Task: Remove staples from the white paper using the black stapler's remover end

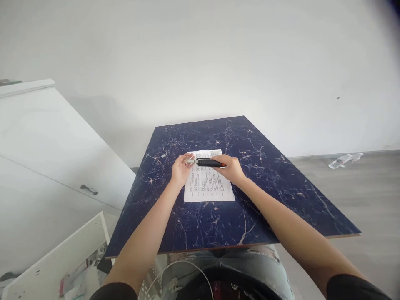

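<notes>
A black cylinder-shaped handheld tool (208,162) with an orange-red patch near its right end and a pale, narrow tip lies crosswise above a printed sheet of paper (208,183). Its exact kind is hard to make out. My right hand (231,166) is wrapped round the black body at the right end. At the pale tip on the left, the curled fingers of my left hand (181,170) close around the end. The sheet rests below both hands, covered in lines of dark text, with its upper part partly hidden by the tool and fingers.
A dark blue marble-patterned table (218,227) holds the sheet and ends near a pale wall. On the left stands a white cabinet (56,146), with an open drawer (59,258) of loose items below. A clear plastic bottle (345,160) lies on the floor at right.
</notes>
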A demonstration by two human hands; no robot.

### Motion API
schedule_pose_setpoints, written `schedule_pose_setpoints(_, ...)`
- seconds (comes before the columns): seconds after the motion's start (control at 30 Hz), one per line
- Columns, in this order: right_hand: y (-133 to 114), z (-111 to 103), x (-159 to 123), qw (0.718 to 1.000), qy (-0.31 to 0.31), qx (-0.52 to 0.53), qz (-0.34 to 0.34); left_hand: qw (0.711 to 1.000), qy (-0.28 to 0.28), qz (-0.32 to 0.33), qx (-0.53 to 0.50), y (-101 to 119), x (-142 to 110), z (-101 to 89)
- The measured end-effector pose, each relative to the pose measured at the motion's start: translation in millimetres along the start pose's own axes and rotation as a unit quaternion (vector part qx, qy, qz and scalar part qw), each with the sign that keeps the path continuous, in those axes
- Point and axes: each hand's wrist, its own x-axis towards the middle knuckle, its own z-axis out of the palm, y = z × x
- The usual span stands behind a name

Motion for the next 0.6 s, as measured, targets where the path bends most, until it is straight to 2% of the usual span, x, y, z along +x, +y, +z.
schedule_pose_setpoints(0.1, -1, -2, -2, 0.996, -0.001, -0.06, -0.071, 0.996, -0.017, -0.084, -0.029, -3, -4, 6.9)
schedule_pose_setpoints(0.17, -3, -3, -3, 0.991, -0.016, -0.092, -0.094, 0.994, -0.025, -0.097, -0.05, -6, -5, 10.0)
schedule_pose_setpoints(0.3, -8, -5, -4, 0.982, -0.047, -0.13, -0.129, 0.992, -0.029, -0.101, -0.066, -10, -4, 9.5)
schedule_pose_setpoints(0.47, -12, -7, -6, 0.976, -0.074, -0.158, -0.13, 0.996, -0.027, -0.077, -0.038, -12, -3, 5.5)
schedule_pose_setpoints(0.53, -13, -6, -6, 0.978, -0.055, -0.155, -0.129, 0.997, -0.018, -0.067, -0.023, -13, -2, 4.6)
schedule_pose_setpoints(0.6, -12, -4, -5, 0.985, 0.0, -0.143, -0.099, 0.999, 0.014, -0.041, 0.0, -13, -2, 3.1)
